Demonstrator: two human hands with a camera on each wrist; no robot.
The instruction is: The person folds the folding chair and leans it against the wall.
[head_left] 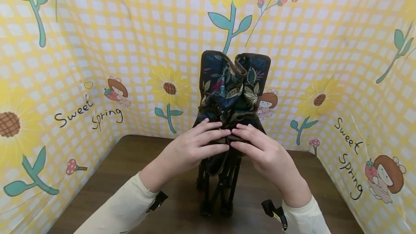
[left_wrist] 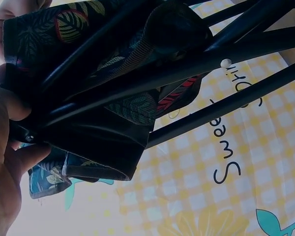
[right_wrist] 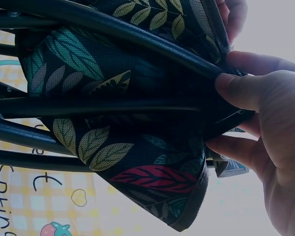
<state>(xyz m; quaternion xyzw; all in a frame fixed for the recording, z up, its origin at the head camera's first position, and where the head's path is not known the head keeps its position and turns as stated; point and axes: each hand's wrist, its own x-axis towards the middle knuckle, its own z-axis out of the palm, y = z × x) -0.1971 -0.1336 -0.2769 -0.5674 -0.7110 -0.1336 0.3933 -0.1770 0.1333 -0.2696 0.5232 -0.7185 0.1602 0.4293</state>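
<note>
A partly folded camping chair (head_left: pixel 224 96) stands upright on the table. Its dark fabric carries leaf prints in green, yellow and pink, edged with brown trim, and the tall back rises behind the bunched seat. My left hand (head_left: pixel 191 147) grips the near left part of the seat, its thumb on the black frame tubes (left_wrist: pixel 137 81) beneath in the left wrist view. Opposite it, my right hand (head_left: pixel 271 154) holds the near right part, with thumb and fingers around the fabric (right_wrist: pixel 93 142) and tube ends in the right wrist view. Fingertips of both hands almost meet at the middle.
The brown table (head_left: pixel 156 176) extends on both sides of the chair legs (head_left: pixel 224 190). A yellow checked cloth (head_left: pixel 139 46) with sunflowers and lettering walls the back and both sides. Black straps (head_left: pixel 158 201) hang at both wrists by the pale sleeves.
</note>
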